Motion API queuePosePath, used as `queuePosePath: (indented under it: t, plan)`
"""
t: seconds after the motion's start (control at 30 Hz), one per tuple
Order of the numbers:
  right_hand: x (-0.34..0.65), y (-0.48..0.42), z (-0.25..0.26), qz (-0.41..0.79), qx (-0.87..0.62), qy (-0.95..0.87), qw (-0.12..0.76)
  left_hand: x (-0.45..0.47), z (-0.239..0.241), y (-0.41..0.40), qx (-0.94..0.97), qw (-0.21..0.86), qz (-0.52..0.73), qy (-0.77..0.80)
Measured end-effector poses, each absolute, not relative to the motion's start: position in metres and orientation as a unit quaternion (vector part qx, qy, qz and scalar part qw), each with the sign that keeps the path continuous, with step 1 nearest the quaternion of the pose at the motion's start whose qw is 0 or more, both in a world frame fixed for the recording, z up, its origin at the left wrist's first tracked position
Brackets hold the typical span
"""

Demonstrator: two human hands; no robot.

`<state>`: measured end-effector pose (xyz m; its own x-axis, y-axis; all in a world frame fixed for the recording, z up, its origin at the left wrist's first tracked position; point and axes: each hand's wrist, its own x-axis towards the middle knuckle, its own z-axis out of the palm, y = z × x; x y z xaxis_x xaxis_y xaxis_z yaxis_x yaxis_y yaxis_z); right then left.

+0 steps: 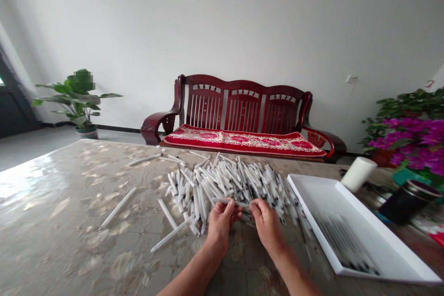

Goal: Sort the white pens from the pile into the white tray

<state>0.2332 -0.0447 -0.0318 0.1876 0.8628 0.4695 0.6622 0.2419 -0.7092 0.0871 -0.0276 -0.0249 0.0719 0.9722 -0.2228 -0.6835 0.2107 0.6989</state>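
Note:
A slim whitish pen (233,202) lies crosswise between my hands, just in front of a large heap of similar white pens (222,178). My left hand (222,219) is closed round its left part, the thumb on top. At the other end my right hand (266,222) pinches the tip between thumb and fingers. Several pens in the heap show dark ends. To the right stands a shallow white box (378,236), where a row of pens (347,243) with dark tips lies side by side; that area is slightly blurred.
A few loose pens (118,206) lie left of the heap on the shiny patterned tabletop (79,249). Beyond the box are a white roll (359,174), a dark cylindrical container (407,201) and purple flowers (416,143). A red wooden bench (243,106) stands behind the table.

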Motion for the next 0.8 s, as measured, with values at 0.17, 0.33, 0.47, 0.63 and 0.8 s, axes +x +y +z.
queuePosePath:
  t: [0.17, 0.33, 0.47, 0.63, 0.8]
  plan:
    - [0.228, -0.049, -0.023, 0.112, -0.617, -0.641, 0.442, 0.089, -0.025, -0.029, 0.212, 0.697, 0.593, 0.342]
    - [0.227, -0.052, -0.018, 0.106, -0.6, -0.655, 0.447, 0.09, -0.024, -0.029, 0.209, 0.701, 0.591, 0.342]
    - [0.23, -0.052, -0.02, 0.141, -0.628, -0.64, 0.42, 0.091, -0.025, -0.031, 0.213, 0.708, 0.582, 0.339]
    - [0.231, -0.053, -0.019, 0.146, -0.607, -0.651, 0.432, 0.09, -0.024, -0.031, 0.205, 0.701, 0.59, 0.344]
    - [0.23, -0.051, -0.022, 0.131, -0.626, -0.645, 0.418, 0.09, -0.025, -0.033, 0.219, 0.701, 0.585, 0.344]
